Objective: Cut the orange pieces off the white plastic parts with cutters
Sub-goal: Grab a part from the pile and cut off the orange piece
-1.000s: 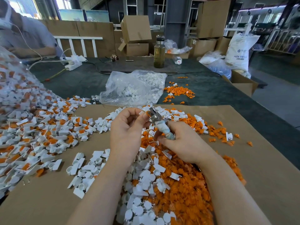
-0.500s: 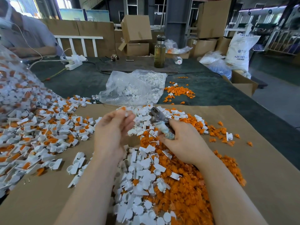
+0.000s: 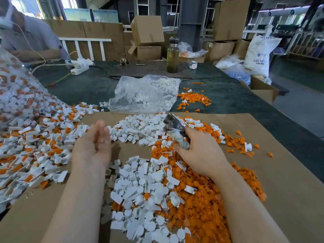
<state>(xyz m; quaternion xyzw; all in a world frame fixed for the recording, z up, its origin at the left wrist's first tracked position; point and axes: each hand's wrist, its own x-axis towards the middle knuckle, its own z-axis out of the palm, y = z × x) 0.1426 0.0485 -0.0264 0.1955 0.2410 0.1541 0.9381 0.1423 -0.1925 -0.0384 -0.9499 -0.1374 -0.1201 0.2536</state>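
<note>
Gripping one pair of cutters (image 3: 177, 133), the right hand (image 3: 201, 155) curls its fingers round the taped handles, and the metal head points up and away over the parts. One left hand (image 3: 93, 146) hovers to the left of it, palm turned up, fingers straight and relaxed, with nothing in it.

Between and below the two hands lies a heap of trimmed white plastic parts (image 3: 145, 195), too many to count, spreading to the near edge. Beside it on the right, under the right forearm, sits a dense heap of cut orange pieces (image 3: 201, 207), also uncountable, with a few strays scattered further right. At far left a third, larger pile of uncut white-and-orange parts (image 3: 35, 142) spills from a clear bag at the left edge. All three lie on one sheet of brown cardboard (image 3: 280, 172) laid on a dark green table (image 3: 228, 100).

Further off on the table, one crumpled clear plastic bag (image 3: 143, 95) holds more white parts, and one small cluster of orange bits (image 3: 192, 99) lies just right of it. Beyond stands one bottle (image 3: 172, 56), with one white power strip (image 3: 79, 66) to the left. Another person's sleeve (image 3: 35, 37) shows at far left. Several cardboard boxes (image 3: 147, 30) and one white sack (image 3: 259, 55) stand behind.
</note>
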